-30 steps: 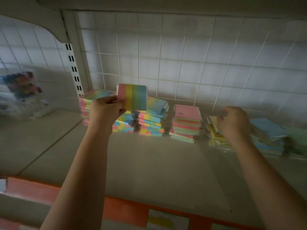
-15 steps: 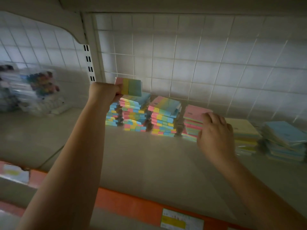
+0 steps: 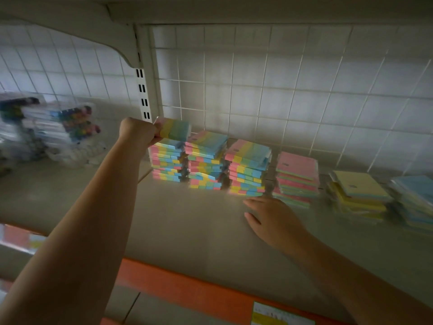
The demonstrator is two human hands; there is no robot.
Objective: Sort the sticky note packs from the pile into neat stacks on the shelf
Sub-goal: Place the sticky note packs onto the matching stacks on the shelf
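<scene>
Head view shows the left hand (image 3: 138,133) curled tightly around one end of a striped sticky note pack (image 3: 176,129), pink, yellow, green and blue, held just above the leftmost multicoloured stack (image 3: 167,161) at the back of the shelf (image 3: 187,221). The right hand (image 3: 273,220) hangs low over the shelf with its fingers relaxed and spread, holding nothing, just in front of the third multicoloured stack (image 3: 247,168); whether it touches the shelf surface is unclear. Between those two stacks stands a second multicoloured stack (image 3: 206,161), close against its neighbours. Further right sit a pink-topped stack (image 3: 296,178), then a yellow-topped stack (image 3: 358,195), then a blue-topped stack (image 3: 413,200) at the frame edge, these looser and less square. A white wire grid (image 3: 281,90) backs the shelf, and an orange strip (image 3: 199,294) with a label (image 3: 278,315) runs along its front edge. Far left, clear packs of coloured pens (image 3: 58,130) lie blurred.
</scene>
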